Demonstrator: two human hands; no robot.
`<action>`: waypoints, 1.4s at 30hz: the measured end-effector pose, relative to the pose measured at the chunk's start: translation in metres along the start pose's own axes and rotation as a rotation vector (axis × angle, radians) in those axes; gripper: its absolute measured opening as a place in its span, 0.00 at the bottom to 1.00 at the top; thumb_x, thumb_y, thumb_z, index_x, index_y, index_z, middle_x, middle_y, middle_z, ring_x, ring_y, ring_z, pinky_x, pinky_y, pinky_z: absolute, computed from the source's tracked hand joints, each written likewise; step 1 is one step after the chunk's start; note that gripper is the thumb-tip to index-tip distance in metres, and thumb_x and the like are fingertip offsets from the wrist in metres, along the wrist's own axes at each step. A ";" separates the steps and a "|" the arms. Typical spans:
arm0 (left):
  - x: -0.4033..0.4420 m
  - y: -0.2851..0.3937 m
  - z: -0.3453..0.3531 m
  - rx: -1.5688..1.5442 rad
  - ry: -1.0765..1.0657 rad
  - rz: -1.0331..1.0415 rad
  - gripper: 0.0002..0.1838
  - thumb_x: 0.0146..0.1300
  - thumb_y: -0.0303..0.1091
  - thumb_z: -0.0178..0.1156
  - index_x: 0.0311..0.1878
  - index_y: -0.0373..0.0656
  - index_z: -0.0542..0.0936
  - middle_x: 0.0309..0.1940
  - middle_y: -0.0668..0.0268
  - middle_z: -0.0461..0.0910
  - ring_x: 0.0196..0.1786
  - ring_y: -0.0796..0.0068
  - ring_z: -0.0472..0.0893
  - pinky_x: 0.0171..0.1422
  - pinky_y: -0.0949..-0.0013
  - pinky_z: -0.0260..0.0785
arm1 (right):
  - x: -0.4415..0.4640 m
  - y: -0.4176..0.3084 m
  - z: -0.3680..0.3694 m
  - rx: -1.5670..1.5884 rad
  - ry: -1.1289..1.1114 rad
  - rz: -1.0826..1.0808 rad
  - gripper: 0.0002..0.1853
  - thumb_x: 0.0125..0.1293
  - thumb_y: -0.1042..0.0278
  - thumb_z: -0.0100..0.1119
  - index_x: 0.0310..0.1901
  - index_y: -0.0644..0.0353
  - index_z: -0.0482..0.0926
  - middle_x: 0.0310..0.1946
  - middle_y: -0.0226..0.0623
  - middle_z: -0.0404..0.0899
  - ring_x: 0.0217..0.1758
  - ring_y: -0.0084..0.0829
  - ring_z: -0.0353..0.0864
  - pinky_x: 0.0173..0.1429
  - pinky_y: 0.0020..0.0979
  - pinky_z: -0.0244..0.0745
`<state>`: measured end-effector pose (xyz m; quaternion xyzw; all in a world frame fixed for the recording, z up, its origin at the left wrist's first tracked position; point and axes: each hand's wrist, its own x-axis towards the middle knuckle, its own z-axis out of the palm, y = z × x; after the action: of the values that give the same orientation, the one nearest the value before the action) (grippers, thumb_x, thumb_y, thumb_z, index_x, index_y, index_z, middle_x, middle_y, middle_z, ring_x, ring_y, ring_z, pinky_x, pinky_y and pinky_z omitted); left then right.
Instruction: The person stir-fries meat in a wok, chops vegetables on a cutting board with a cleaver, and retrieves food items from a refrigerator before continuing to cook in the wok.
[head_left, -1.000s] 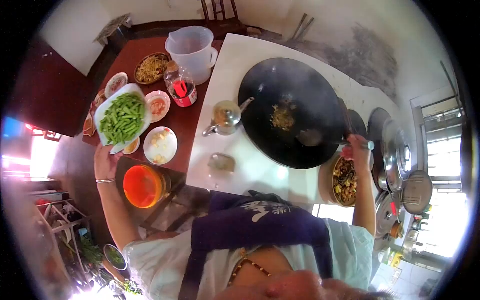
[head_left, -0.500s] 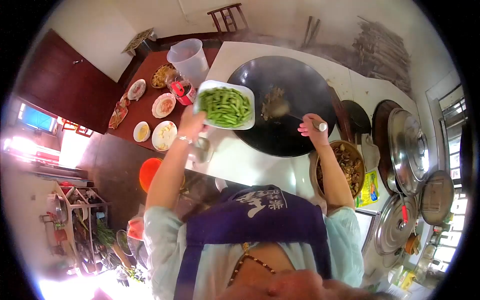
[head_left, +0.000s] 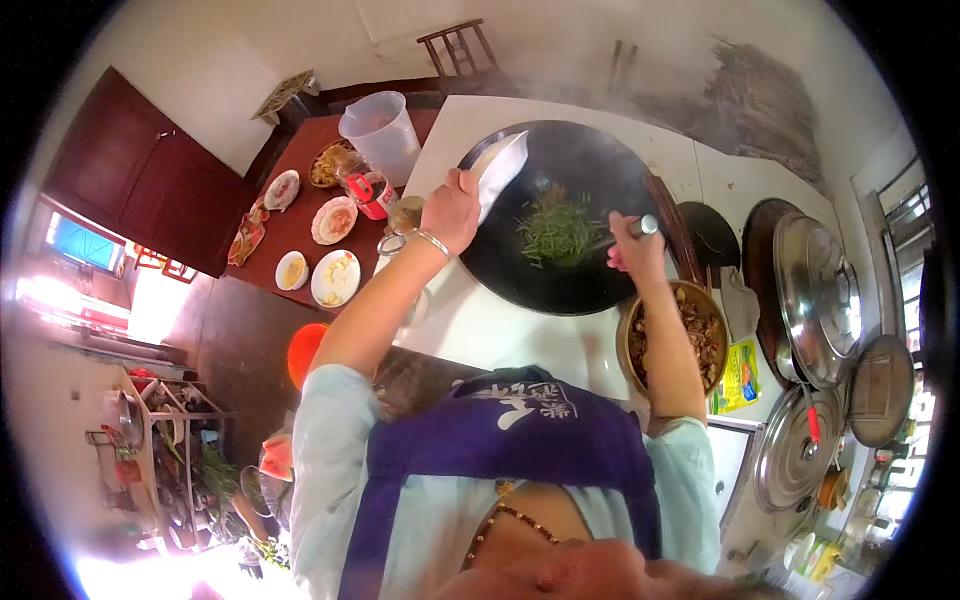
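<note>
My left hand (head_left: 455, 208) grips a white tray (head_left: 503, 172), tipped up on its side over the left part of a large black wok (head_left: 500, 265). Cut green beans (head_left: 555, 232) lie heaped in the middle of the wok, with some brown cooked food behind them. Closed round the handle of a wok spatula (head_left: 648, 225), my right hand (head_left: 632, 245) is above the wok's right side. The spatula's head is hidden among the beans. Steam rises over the wok.
Right of the wok stand a bowl of brown food (head_left: 715, 330), a yellow packet (head_left: 740, 375) and a large metal lid (head_left: 815, 300). On the red table at left are a clear plastic pitcher (head_left: 380, 135), a red-labelled bottle (head_left: 370, 193) and several dishes.
My left hand has moved right and tipped the tray, and the green beans have gone from it into the wok. My right hand still holds the spatula, slightly lower.
</note>
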<state>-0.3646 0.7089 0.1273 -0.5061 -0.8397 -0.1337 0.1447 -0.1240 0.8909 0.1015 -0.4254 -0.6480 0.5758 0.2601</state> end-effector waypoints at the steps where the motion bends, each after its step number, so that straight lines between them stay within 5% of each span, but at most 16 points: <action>1: -0.006 0.000 -0.006 -0.033 -0.019 -0.050 0.10 0.58 0.27 0.48 0.40 0.33 0.63 0.39 0.44 0.72 0.33 0.45 0.79 0.40 0.51 0.74 | 0.008 0.012 0.013 0.070 -0.001 0.040 0.19 0.62 0.54 0.63 0.37 0.65 0.78 0.17 0.35 0.76 0.14 0.23 0.75 0.18 0.24 0.69; 5: -0.052 -0.023 0.017 -0.208 0.049 -0.260 0.14 0.56 0.30 0.50 0.40 0.29 0.63 0.39 0.38 0.74 0.28 0.47 0.79 0.36 0.53 0.74 | 0.025 0.022 0.026 0.215 -0.008 -0.025 0.19 0.63 0.54 0.62 0.43 0.64 0.76 0.22 0.39 0.78 0.19 0.28 0.80 0.21 0.24 0.74; 8: -0.087 -0.025 0.002 -0.909 -0.365 -0.676 0.14 0.56 0.29 0.49 0.40 0.26 0.63 0.29 0.39 0.76 0.20 0.56 0.78 0.25 0.58 0.73 | 0.026 0.019 0.030 0.300 -0.031 -0.056 0.19 0.64 0.56 0.61 0.45 0.65 0.75 0.27 0.40 0.79 0.26 0.28 0.82 0.26 0.26 0.77; 11: -0.131 -0.026 0.018 -1.122 -0.369 -0.781 0.14 0.56 0.27 0.49 0.40 0.25 0.62 0.20 0.48 0.73 0.14 0.63 0.76 0.18 0.62 0.70 | 0.023 0.036 0.034 0.293 -0.068 -0.002 0.18 0.64 0.56 0.61 0.46 0.63 0.75 0.31 0.40 0.80 0.33 0.29 0.83 0.30 0.26 0.79; 13: -0.152 -0.023 0.015 -1.203 -0.376 -0.828 0.16 0.55 0.27 0.49 0.42 0.25 0.61 0.23 0.48 0.73 0.16 0.63 0.76 0.18 0.63 0.69 | 0.023 0.042 0.018 0.196 -0.125 0.046 0.19 0.64 0.56 0.61 0.47 0.62 0.75 0.31 0.39 0.80 0.34 0.29 0.84 0.30 0.26 0.79; 18: -0.205 -0.034 0.037 -1.440 -0.412 -0.858 0.18 0.56 0.24 0.48 0.46 0.24 0.59 0.34 0.45 0.72 0.18 0.63 0.77 0.17 0.67 0.68 | -0.014 -0.035 -0.031 -0.096 -0.111 0.039 0.16 0.62 0.57 0.64 0.41 0.63 0.76 0.18 0.39 0.76 0.16 0.27 0.78 0.17 0.27 0.72; 20: -0.220 -0.035 0.047 -1.457 -0.397 -0.920 0.17 0.56 0.25 0.49 0.46 0.24 0.59 0.33 0.46 0.73 0.18 0.63 0.76 0.17 0.66 0.69 | -0.028 -0.047 -0.025 -0.147 -0.029 0.077 0.16 0.63 0.58 0.64 0.39 0.63 0.76 0.15 0.39 0.74 0.14 0.26 0.76 0.15 0.27 0.71; 25: -0.230 -0.025 0.040 -1.459 -0.389 -0.997 0.16 0.57 0.24 0.48 0.46 0.24 0.60 0.32 0.47 0.73 0.17 0.63 0.76 0.18 0.66 0.71 | 0.036 0.050 0.031 0.038 -0.037 -0.065 0.17 0.63 0.58 0.62 0.45 0.65 0.78 0.26 0.34 0.79 0.26 0.25 0.82 0.28 0.24 0.77; 30: -0.231 -0.019 0.033 -1.449 -0.400 -0.951 0.15 0.57 0.24 0.48 0.45 0.25 0.61 0.30 0.47 0.74 0.19 0.63 0.77 0.20 0.66 0.71 | 0.045 0.010 0.045 -0.053 -0.160 -0.219 0.18 0.65 0.59 0.60 0.48 0.66 0.77 0.32 0.38 0.81 0.32 0.27 0.83 0.33 0.25 0.79; 35: -0.227 -0.014 0.028 -1.416 -0.420 -0.935 0.14 0.57 0.24 0.48 0.44 0.23 0.61 0.30 0.46 0.74 0.21 0.62 0.79 0.21 0.66 0.72 | 0.028 0.026 0.057 0.178 -0.163 -0.011 0.25 0.66 0.54 0.58 0.53 0.68 0.71 0.39 0.48 0.80 0.36 0.36 0.85 0.35 0.32 0.83; 38: -0.235 -0.016 0.040 -1.443 -0.397 -0.942 0.14 0.58 0.24 0.48 0.43 0.23 0.61 0.29 0.46 0.74 0.22 0.62 0.79 0.22 0.66 0.73 | 0.030 0.013 0.020 0.044 -0.204 0.061 0.26 0.66 0.51 0.57 0.53 0.68 0.72 0.37 0.49 0.81 0.35 0.36 0.85 0.34 0.31 0.83; 42: -0.249 -0.022 0.046 -1.468 -0.426 -0.928 0.15 0.58 0.24 0.49 0.44 0.24 0.60 0.31 0.47 0.74 0.24 0.62 0.79 0.23 0.65 0.74 | -0.009 -0.068 -0.023 -0.146 -0.196 0.081 0.23 0.64 0.46 0.57 0.37 0.63 0.76 0.21 0.43 0.79 0.19 0.32 0.82 0.21 0.26 0.77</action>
<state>-0.2785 0.5142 -0.0112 -0.0945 -0.6720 -0.5856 -0.4433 -0.1177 0.8964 0.1730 -0.4106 -0.6928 0.5760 0.1402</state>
